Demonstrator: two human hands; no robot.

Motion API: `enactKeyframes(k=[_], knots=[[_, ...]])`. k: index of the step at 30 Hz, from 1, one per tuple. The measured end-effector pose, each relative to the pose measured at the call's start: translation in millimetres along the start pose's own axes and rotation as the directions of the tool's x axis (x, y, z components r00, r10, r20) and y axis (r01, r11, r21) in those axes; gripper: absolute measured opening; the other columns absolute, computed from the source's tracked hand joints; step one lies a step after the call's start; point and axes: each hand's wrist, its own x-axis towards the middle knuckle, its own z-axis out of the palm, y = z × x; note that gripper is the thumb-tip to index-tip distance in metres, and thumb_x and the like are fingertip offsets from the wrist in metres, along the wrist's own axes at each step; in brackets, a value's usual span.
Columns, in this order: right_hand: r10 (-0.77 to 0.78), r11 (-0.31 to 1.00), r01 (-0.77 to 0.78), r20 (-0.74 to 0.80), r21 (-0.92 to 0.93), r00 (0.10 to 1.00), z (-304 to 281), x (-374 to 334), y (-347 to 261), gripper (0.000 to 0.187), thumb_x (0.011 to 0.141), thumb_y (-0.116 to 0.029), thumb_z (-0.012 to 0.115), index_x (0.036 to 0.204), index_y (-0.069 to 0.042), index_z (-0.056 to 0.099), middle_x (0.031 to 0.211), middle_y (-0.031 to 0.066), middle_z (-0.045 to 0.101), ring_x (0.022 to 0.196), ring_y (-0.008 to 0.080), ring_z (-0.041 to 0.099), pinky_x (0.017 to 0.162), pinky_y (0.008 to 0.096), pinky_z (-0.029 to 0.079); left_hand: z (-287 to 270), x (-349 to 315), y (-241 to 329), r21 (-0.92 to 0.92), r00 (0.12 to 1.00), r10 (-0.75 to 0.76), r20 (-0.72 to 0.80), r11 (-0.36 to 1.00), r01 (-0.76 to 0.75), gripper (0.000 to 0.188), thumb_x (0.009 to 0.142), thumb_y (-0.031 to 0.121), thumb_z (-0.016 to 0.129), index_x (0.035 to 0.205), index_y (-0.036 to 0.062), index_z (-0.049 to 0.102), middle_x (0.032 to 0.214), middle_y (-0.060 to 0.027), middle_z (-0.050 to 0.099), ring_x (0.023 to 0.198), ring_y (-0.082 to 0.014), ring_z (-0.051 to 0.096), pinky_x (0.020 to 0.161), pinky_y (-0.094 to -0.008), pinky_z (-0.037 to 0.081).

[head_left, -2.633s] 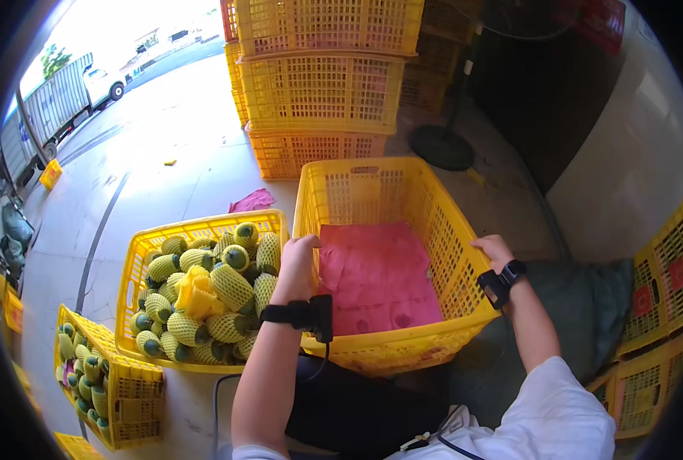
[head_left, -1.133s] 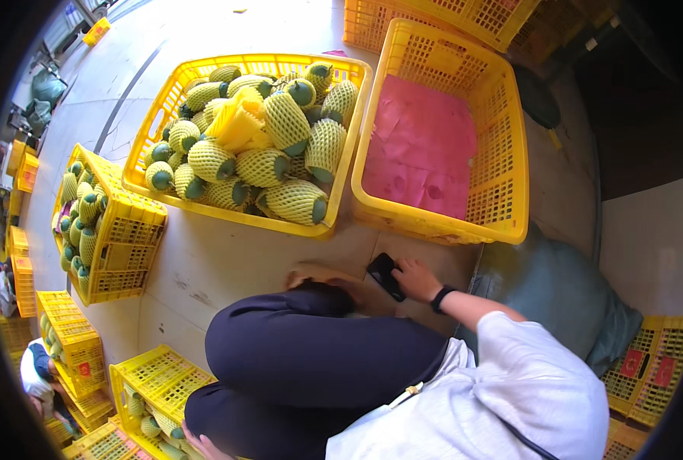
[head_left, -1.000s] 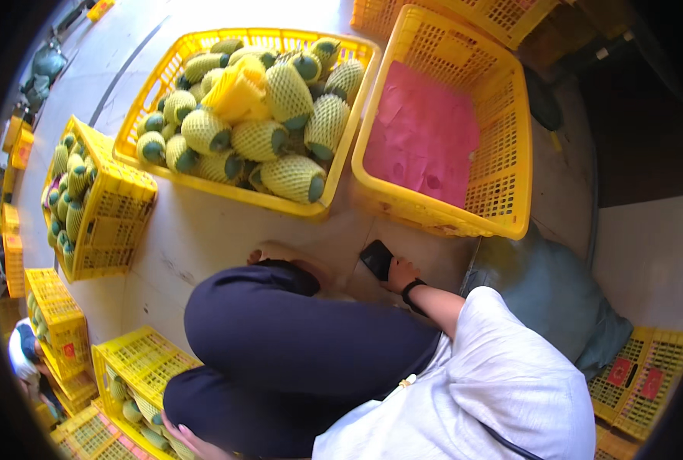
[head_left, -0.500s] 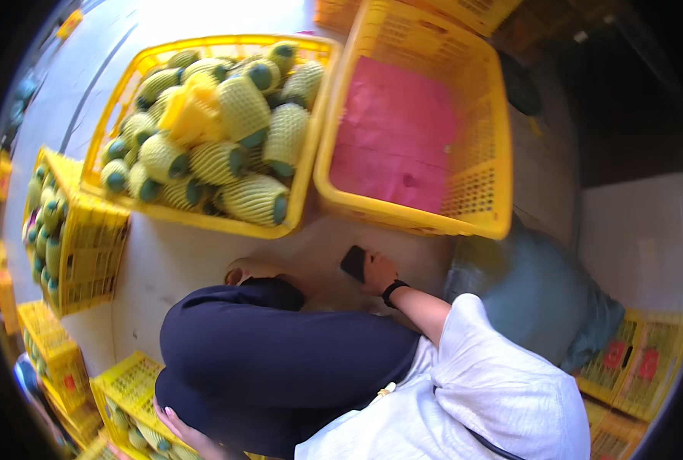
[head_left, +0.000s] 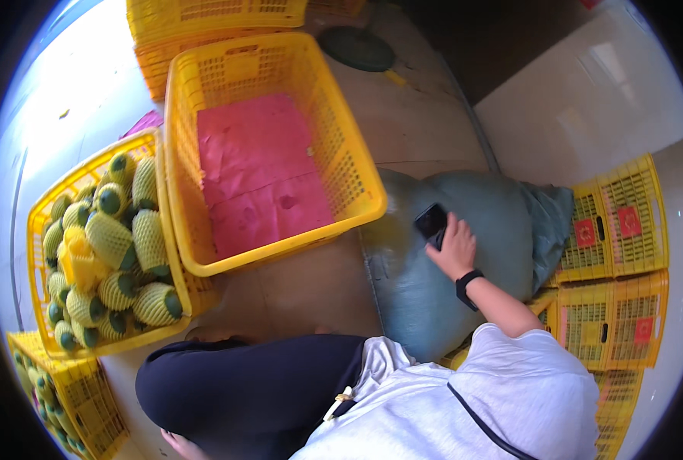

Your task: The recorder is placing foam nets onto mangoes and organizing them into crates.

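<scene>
Right hand: fingers clamped on the device, over the sack (contact unclear). Left hand by the knee, mostly hidden; can't tell its fingers. Lined crate beside fruit crate.

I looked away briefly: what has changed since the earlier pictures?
The right hand and left hand have let go of the pink-lined crate. The right has carried a black device rightward from over the floor to over the green sack; the left is beside the dark trousers. Netted fruit and pink lining stayed in their crates.
</scene>
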Motion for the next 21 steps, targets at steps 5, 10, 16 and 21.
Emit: enactKeyframes(k=[5,10,16,21], knots=[[0.600,0.781,-0.624,0.257,0.018,0.758,37,15,50,0.073,0.080,-0.048,0.053,0.136,-0.010,0.028,0.124,0.0140,0.041,0.119,0.0305,0.035,0.092,0.0507,0.032,18,10,2,0.061,0.998,0.042,0.056,0.997,-0.045,0.050,0.090,0.032,0.042,0.126,-0.0035,0.042,0.126,-0.0210,0.045,0.106,-0.0320,0.049,0.090,-0.0413,0.040],[0.590,0.754,-0.656,0.392,0.047,0.706,48,11,59,0.064,0.086,-0.054,0.039,0.137,-0.016,0.030,0.133,0.0138,0.035,0.125,0.0325,0.030,0.096,0.0581,0.027,24,13,-2,0.152,0.993,0.079,0.088,0.984,-0.092,0.049,0.090,0.031,0.042,0.125,-0.0038,0.043,0.125,-0.0211,0.046,0.104,-0.0321,0.050,0.089,-0.0413,0.041],[0.345,0.921,-0.371,0.196,0.115,0.918,39,-58,54,0.051,0.087,-0.041,0.047,0.133,-0.022,0.038,0.129,0.0196,0.037,0.109,0.0390,0.041,0.085,0.0525,0.037,32,22,-15,0.253,0.982,0.120,0.144,0.955,-0.154,0.048,0.090,0.030,0.042,0.123,-0.0042,0.045,0.124,-0.0213,0.047,0.103,-0.0323,0.051,0.089,-0.0413,0.041],[0.272,0.945,-0.278,0.062,0.172,0.960,35,-95,43,0.054,0.084,-0.034,0.053,0.134,-0.023,0.037,0.132,0.0208,0.035,0.110,0.0395,0.039,0.086,0.0516,0.037,20,31,-25,0.317,0.970,0.164,0.183,0.924,-0.215,0.047,0.090,0.029,0.042,0.122,-0.0046,0.046,0.123,-0.0215,0.048,0.101,-0.0324,0.052,0.088,-0.0412,0.042]])
